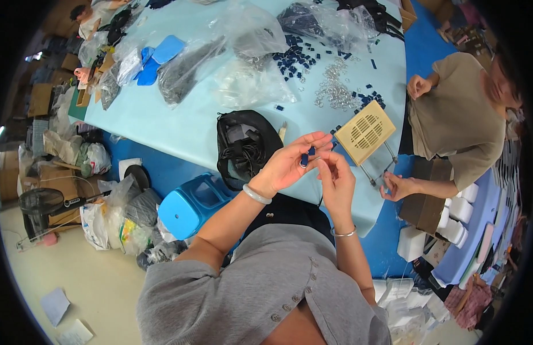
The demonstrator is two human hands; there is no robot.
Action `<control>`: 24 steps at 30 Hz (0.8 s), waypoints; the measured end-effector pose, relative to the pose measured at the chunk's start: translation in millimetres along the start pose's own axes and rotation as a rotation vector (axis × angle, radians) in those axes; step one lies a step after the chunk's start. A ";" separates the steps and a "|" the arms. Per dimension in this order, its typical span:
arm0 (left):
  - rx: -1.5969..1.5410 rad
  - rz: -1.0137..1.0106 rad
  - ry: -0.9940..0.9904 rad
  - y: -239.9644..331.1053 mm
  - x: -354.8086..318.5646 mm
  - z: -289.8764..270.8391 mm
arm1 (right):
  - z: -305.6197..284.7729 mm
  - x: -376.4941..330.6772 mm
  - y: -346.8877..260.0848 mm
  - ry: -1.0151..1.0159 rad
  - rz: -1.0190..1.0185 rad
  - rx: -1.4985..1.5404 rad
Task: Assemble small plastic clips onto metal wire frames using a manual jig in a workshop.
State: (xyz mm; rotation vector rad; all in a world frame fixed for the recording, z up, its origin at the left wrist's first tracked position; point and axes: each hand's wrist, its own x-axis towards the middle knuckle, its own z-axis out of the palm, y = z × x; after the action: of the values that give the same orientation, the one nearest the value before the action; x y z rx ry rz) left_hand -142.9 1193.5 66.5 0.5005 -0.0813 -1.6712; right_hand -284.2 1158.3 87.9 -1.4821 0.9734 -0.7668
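In front of my body, above the table's near edge, my left hand holds small dark blue pieces, at least one with a shiny metal end. Close beside it on the right, my right hand has its thumb and fingertips pinched together. What sits between those fingertips is too small to make out. Farther up the table lies a loose pile of similar dark blue pieces. Next to that pile, many small clear or silvery rings are spread out.
A black mesh bag with cables stands left of my hands. Right of them is a beige slotted folding stool with metal legs. A co-worker sits at the right edge. Clear plastic bags cover the table; a blue stool is below.
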 end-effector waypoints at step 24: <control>0.772 0.264 0.118 -22.0 -21.3 29.1 | -28.8 -16.2 -8.2 0.014 0.216 0.433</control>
State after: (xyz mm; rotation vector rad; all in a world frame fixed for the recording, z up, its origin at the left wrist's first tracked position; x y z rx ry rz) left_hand -172.2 1211.1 91.3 1.1115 -0.6929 -1.3054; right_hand -315.5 1160.0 100.9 -0.9821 0.8927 -0.7727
